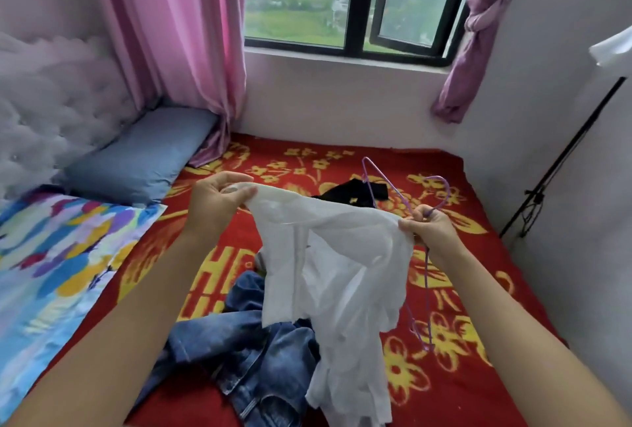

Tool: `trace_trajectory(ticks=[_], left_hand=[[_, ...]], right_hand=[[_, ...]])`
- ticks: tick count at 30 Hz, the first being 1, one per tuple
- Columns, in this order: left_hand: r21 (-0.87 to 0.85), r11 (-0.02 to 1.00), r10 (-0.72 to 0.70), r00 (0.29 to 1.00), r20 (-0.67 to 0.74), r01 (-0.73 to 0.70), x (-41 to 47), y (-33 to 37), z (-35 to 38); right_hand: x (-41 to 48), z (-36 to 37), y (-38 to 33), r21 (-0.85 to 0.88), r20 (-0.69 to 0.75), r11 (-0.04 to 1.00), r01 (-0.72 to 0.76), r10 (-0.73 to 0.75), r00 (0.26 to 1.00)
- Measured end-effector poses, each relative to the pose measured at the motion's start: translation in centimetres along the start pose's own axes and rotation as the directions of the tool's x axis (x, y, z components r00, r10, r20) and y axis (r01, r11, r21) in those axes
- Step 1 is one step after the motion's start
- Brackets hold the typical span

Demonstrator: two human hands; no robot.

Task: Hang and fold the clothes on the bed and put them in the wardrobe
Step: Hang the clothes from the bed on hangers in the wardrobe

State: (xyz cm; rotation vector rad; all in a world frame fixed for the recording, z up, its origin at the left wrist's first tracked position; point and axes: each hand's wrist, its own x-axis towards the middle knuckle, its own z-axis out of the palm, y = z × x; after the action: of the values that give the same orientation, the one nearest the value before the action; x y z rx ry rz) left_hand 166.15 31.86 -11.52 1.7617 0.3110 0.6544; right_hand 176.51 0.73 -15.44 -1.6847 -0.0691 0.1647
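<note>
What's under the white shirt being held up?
Blue jeans lie crumpled on the red blanket beneath the white shirt; their right part is covered. The purple hanger is partly hidden behind it.

Bed [496, 255] bears jeans [246, 358], a black garment [345, 191], a blue pillow [143, 156].

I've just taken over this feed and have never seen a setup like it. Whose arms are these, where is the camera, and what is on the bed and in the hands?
There is no machine here. These are a person's two bare arms, filmed by a single camera worn on the head, looking forward and down. The left hand pinches one top edge of a white garment. The right hand grips the other edge together with a purple hanger. Blue jeans and a black garment lie on the red flowered blanket. A blue pillow lies by the headboard.
</note>
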Motion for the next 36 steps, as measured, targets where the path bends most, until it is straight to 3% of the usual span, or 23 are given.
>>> trace_trajectory(ticks=[5, 8, 12, 19, 23, 27, 31, 36], left_hand=[[0.074, 0.983, 0.160, 0.981, 0.110, -0.169, 1.8, 1.9, 2.6], [0.166, 0.929, 0.288, 0.928, 0.238, -0.331, 2.1, 3.2, 4.3], [0.154, 0.911, 0.331, 0.900, 0.284, -0.383, 2.1, 4.3, 6.0], [-0.010, 0.947, 0.312, 0.912, 0.267, -0.322, 3.6, 5.0, 5.6], [0.043, 0.941, 0.322, 0.928, 0.185, -0.335, 4.5, 4.8, 5.4], [0.050, 0.943, 0.313, 0.929, 0.197, -0.329, 4.5, 4.8, 6.3], [0.014, 0.945, 0.313, 0.917, 0.247, -0.326, 4.5, 4.7, 6.9], [-0.023, 0.981, 0.190, 0.923, 0.333, -0.194, 6.1, 3.0, 6.2]], right_hand=[[-0.7, 2.3, 0.5, -0.165, -0.016, 0.985, 0.055, -0.058, 0.998], [-1.6, 5.3, -0.3, -0.227, 0.107, 0.963, 0.144, -0.123, 0.987], [-2.8, 9.6, -0.4, -0.249, 0.211, 0.940, 0.233, -0.183, 0.960], [-2.5, 12.6, -0.5, -0.255, -0.063, 0.933, 0.253, -0.277, 0.959], [-3.4, 13.3, -0.9, -0.198, -0.252, 0.919, 0.341, -0.383, 0.889], [-3.5, 14.6, -1.7, -0.311, -0.193, 0.820, 0.480, -0.549, 0.813], [-2.5, 14.9, -2.7, -0.349, -0.254, 0.847, 0.400, -0.497, 0.830], [-1.4, 11.9, -4.7, -0.066, -0.302, 0.938, 0.341, -0.345, 0.889]])
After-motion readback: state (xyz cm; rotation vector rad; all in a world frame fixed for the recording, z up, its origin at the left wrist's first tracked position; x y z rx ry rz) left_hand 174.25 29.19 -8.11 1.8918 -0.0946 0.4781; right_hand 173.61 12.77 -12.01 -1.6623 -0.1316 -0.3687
